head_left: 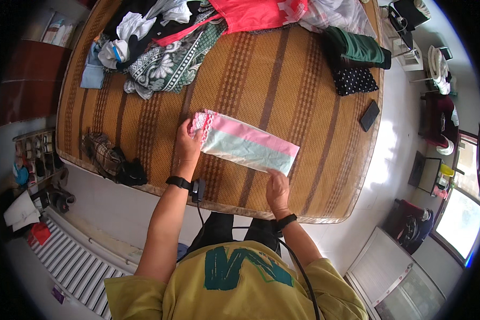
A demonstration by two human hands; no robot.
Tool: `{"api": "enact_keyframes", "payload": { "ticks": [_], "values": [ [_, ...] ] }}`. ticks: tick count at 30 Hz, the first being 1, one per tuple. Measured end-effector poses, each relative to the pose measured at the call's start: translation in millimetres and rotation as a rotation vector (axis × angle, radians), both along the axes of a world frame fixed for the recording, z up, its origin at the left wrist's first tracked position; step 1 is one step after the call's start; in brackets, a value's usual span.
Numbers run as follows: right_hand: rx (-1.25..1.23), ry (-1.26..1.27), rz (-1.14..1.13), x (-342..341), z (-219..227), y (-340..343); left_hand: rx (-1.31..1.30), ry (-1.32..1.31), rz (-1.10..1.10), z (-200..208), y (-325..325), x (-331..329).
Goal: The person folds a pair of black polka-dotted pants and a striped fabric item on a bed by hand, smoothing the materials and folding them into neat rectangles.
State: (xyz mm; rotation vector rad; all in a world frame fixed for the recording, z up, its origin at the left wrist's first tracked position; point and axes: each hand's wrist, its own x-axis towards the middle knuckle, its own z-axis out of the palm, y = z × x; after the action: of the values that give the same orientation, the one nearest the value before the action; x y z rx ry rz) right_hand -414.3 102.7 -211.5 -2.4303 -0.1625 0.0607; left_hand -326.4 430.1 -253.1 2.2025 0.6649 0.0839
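Note:
A long folded pink and pale green cloth (250, 140) lies slantwise on the bed mat (240, 101). Red and white lacy trim edges its left end. My left hand (190, 143) grips that trimmed end, thumb on top and fingers along the far-left side. At the near right corner, my right hand (277, 188) pinches the cloth's edge between closed fingers. What kind of textile it is, I cannot tell from its folded shape.
Heaped clothes, including a red garment (250, 15) and a patterned green and white cloth (168, 64), cover the far side. Folded dark green clothing (357, 45) and a black phone (369, 116) lie at right. A crumpled plaid and black garment (112, 160) sits near the left edge.

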Motion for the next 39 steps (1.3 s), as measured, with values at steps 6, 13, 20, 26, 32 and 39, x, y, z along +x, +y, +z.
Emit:
{"api": "enact_keyframes", "payload": {
  "ticks": [6, 13, 20, 26, 32, 39],
  "values": [
    [-0.004, 0.015, -0.176, 42, -3, -17, -0.441, -0.204, -0.043, -8, 8, 17],
    [-0.083, 0.004, -0.122, 47, -13, -19, -0.751, -0.29, 0.008, -18, 15, 25],
    [-0.245, 0.098, -0.114, 47, -31, -16, -0.729, -0.269, 0.088, -15, 12, 29],
    [-0.334, 0.131, -0.115, 47, -32, -13, 0.055, -0.316, -0.114, 10, 0, 43],
    [-0.277, 0.073, 0.031, 61, -23, 30, 0.491, -0.246, -0.929, 12, -61, 33],
    [-0.494, 0.206, 0.024, 73, -46, 3, 0.684, 0.168, -1.097, -8, -37, 60]
  ]
}}
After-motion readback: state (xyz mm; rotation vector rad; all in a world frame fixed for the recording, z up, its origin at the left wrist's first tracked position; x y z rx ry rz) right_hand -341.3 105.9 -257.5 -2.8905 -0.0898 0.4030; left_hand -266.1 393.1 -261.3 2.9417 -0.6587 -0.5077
